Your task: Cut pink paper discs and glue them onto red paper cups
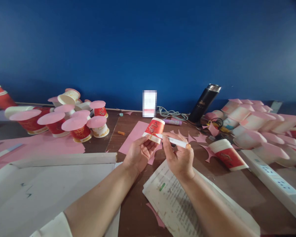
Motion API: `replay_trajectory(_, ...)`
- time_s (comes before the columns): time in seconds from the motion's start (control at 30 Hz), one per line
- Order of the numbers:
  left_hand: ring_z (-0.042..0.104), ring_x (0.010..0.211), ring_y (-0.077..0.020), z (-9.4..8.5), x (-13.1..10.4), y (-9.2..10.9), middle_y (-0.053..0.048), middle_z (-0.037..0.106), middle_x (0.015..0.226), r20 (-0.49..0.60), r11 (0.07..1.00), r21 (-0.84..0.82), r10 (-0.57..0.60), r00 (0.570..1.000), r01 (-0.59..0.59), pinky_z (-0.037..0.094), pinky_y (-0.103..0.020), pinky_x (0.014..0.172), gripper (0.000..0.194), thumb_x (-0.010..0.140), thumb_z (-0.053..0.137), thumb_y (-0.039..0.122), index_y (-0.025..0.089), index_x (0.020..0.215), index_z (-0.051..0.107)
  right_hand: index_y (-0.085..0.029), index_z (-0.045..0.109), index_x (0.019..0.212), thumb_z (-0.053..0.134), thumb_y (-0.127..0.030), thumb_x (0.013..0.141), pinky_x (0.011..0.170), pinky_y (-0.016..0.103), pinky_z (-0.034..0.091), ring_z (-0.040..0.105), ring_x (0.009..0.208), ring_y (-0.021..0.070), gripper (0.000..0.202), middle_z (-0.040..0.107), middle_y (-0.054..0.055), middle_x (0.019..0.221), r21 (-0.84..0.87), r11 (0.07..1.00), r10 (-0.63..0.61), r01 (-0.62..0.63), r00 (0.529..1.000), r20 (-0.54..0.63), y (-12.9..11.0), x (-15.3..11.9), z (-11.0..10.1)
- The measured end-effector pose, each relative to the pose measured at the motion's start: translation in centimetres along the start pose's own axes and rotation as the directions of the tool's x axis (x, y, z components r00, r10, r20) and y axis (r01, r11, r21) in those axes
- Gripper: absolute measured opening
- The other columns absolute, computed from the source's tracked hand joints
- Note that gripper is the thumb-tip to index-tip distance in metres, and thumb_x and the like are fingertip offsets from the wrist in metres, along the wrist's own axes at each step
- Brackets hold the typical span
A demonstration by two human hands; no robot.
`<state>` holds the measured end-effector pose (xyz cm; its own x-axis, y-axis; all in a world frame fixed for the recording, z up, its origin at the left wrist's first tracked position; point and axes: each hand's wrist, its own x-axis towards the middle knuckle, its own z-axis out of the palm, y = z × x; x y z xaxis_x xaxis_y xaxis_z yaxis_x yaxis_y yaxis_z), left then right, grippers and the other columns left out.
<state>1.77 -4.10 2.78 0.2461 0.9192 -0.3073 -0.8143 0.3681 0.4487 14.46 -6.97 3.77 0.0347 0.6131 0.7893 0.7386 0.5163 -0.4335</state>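
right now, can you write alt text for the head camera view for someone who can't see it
A person's left hand holds a red-and-white paper cup while the right hand holds a white pen-like tool with its tip at the cup. Cups with pink paper tops crowd both sides of the brown table, before a blue wall.

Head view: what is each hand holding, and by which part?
Left hand: red cup, by its lower end. Right hand: white pen-like tool, near the end toward the cup.
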Motion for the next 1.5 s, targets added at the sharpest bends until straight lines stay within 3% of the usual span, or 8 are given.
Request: replay_trajectory(1.5,0.067,0.074,-0.0156,-0.08,0.12,0.74,-0.009,0.069,0.077,-0.013,1.000,-0.003,0.021,1.000,-0.021,0.056,-0.027,0.076,0.010,0.076,0.057,0.010,0.008,0.080,0.066,-0.020,0.065,0.092,0.054,-0.022,0.089,0.090,0.036,0.044,0.065,0.084,0.0181,0.012,0.071,0.003,0.089,0.018,1.000,0.007,-0.007,1.000,-0.011,0.05,0.02,-0.01)
